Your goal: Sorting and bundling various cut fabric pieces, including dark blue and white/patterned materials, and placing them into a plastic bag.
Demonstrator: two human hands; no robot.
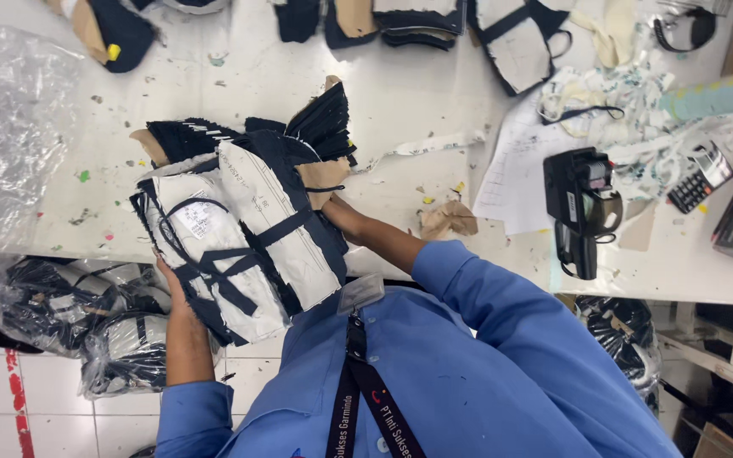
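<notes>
I hold a thick stack of bundled dark fabric pieces (239, 229) faced with white paper and tied with dark straps, tilted at the near edge of the white table (400, 110). My left hand (171, 284) supports the stack from below at its lower left corner. My right hand (339, 210) reaches under its right side, mostly hidden behind the bundles. More fanned dark pieces with brown card (320, 127) stick out at the top of the stack.
A black labelling gun (583, 208) lies on papers to the right, with a calculator (702, 174) and paper tape beyond. Tied bundles (519, 38) line the far edge. Clear plastic (6, 127) lies left; bagged bundles (86, 318) sit below the table.
</notes>
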